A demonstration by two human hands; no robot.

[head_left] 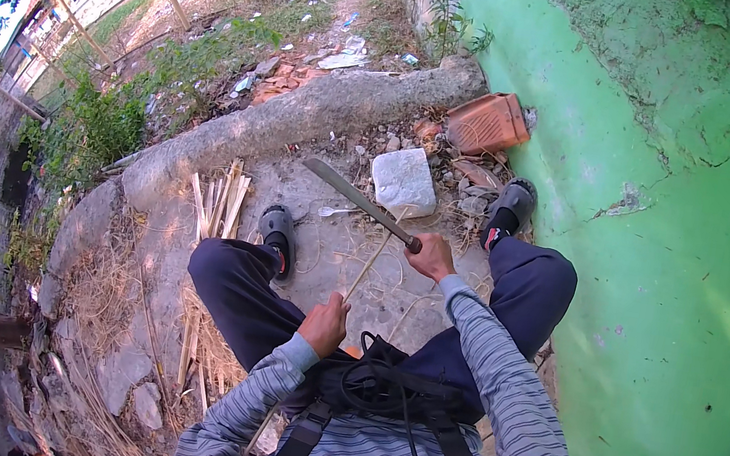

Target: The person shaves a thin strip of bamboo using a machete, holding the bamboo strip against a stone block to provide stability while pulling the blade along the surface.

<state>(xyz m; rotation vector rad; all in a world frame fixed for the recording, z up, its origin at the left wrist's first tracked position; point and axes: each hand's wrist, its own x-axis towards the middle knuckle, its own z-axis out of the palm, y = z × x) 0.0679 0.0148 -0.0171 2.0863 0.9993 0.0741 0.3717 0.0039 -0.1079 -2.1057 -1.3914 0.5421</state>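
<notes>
My right hand (432, 257) is closed around the dark handle of a machete (358, 198), whose long blade points up and to the left. In my left hand (324, 324) is a thin, pale bamboo strip (366, 268), gripped near its lower end. The strip slants up to the right and crosses the blade close to the handle; whether the two touch, I cannot tell. Just beyond the blade lies a whitish block (404, 181). Split bamboo strips (220, 197) lie bundled beside my left leg, partly hidden beneath it.
A green wall (656, 300) rises close on my right. Ahead, a low rounded concrete kerb (279, 111) curves leftward. A terracotta block (488, 124) leans by the wall near rubble. Shavings (114, 294) litter the ground at left, and a white plastic spoon (336, 211) lies near my left shoe.
</notes>
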